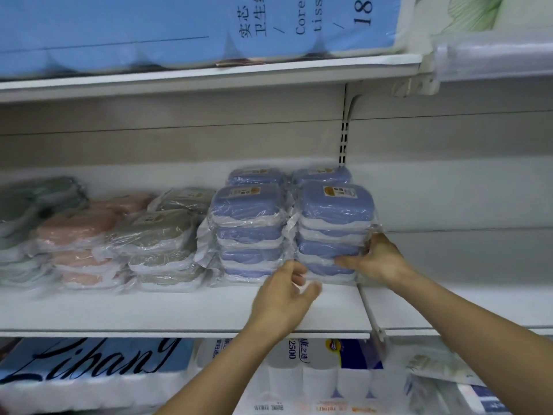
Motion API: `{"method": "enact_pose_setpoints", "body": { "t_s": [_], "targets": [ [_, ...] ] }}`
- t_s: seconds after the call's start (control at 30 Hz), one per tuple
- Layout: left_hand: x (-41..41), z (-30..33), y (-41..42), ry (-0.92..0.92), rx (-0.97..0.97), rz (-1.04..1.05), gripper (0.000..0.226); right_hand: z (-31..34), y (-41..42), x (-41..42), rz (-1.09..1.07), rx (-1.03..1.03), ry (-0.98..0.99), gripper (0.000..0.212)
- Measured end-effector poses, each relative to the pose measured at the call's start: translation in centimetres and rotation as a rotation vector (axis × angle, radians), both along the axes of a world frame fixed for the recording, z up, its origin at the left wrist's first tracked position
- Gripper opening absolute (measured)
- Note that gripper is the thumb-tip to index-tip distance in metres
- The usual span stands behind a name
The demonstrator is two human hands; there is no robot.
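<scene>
Head view is taken up by a white shelf [149,310] on which plastic-wrapped lidded boxes are piled by colour. The front right blue stack [335,211] is set at the right end of this shelf board, several boxes high, each box sealed in clear film, with a small label seen on the top lid. This stack is grasped low down by the right hand [374,259]: the thumb is laid along the front of a lower box and the fingers are wrapped round the right side, where the film is crumpled. The left hand [284,295] is held at the bottom left corner of the same stack, just above the shelf, with its fingers curled. That hand is blurred, so whether anything is pinched by it cannot be told.

A second blue stack [248,223] is placed just beside the first on its left, the two wrappers touching or nearly so. Two more blue piles [257,175] are seen behind them against the back wall. Further left, grey boxes [161,235] and then pink boxes [77,229] are stacked lower. A large blue tissue pack [119,25] is laid on the shelf above, and wrapped paper rolls [299,378] are stored on the level below.
</scene>
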State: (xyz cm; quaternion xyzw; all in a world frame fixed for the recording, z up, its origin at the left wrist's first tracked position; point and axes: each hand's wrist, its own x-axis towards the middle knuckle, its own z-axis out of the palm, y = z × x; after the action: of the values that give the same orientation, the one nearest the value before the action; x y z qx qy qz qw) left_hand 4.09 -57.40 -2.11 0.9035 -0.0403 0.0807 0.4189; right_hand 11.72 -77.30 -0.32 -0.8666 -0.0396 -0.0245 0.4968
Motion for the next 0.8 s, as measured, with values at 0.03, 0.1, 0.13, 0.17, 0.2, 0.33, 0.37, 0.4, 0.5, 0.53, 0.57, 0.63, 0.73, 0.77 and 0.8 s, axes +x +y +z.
{"method": "enact_pose_setpoints", "body": {
  "t_s": [0.03, 0.1, 0.13, 0.17, 0.2, 0.33, 0.37, 0.4, 0.5, 0.53, 0.57, 0.63, 0.73, 0.77, 0.8],
  "targets": [
    [-0.6, 0.7, 1.0, -0.204, 0.039, 0.079, 0.037, 0.2, -0.3, -0.3, 0.062, 0.057, -0.004, 0.066],
    [-1.0, 2.3, 3.7, -0.527, -0.043, 0.267, 0.052, 0.8, -1.0, -0.9, 0.099, 0.151, -0.025, 0.109],
    [-0.8, 3.1, 5.1, -0.579, -0.144, 0.356, 0.066, 1.3, -1.1, -1.2, 0.027, 0.176, -0.054, 0.122],
    [-0.3, 3.8, 6.5, -0.551, -0.233, 0.411, 0.081, 1.8, -0.9, -1.4, -0.061, 0.226, -0.094, 0.125],
    [0.6, 4.4, 7.7, -0.461, -0.287, 0.424, 0.095, 2.2, -0.5, -1.5, -0.123, 0.286, -0.137, 0.124],
    [4.1, 4.5, 9.1, -0.354, -0.161, 0.173, 0.098, 2.6, 2.3, -0.8, -0.095, 0.383, -0.255, 0.099],
    [4.8, 4.4, 8.9, -0.379, -0.154, 0.128, 0.088, 2.8, 2.9, -0.4, -0.078, 0.391, -0.253, 0.090],
    [5.4, 4.5, 8.6, -0.392, -0.166, 0.114, 0.079, 3.1, 3.3, 0.1, -0.061, 0.395, -0.239, 0.084],
    [6.2, 5.2, 8.4, -0.327, -0.207, 0.135, 0.076, 4.2, 3.1, 0.8, -0.036, 0.346, -0.198, 0.079],
    [6.1, 5.2, 8.6, -0.299, -0.206, 0.136, 0.080, 4.1, 2.7, 1.0, -0.040, 0.327, -0.181, 0.080],
    [6.1, 4.9, 9.1, -0.282, -0.205, 0.138, 0.085, 4.0, 2.2, 1.0, -0.049, 0.310, -0.150, 0.083],
    [5.9, 4.1, 10.1, -0.235, -0.222, 0.152, 0.099, 3.5, 1.6, 0.8, -0.080, 0.256, -0.061, 0.095],
    [5.9, 3.4, 10.4, -0.124, -0.264, 0.171, 0.109, 3.2, 1.7, 0.7, -0.077, 0.256, 0.066, 0.101],
    [6.0, 3.3, 10.5, -0.089, -0.266, 0.179, 0.110, 3.3, 1.8, 0.7, -0.061, 0.266, 0.084, 0.098],
    [6.1, 3.4, 10.5, -0.060, -0.246, 0.185, 0.107, 3.4, 1.9, 0.8, -0.048, 0.266, 0.098, 0.096]
  ]
}}
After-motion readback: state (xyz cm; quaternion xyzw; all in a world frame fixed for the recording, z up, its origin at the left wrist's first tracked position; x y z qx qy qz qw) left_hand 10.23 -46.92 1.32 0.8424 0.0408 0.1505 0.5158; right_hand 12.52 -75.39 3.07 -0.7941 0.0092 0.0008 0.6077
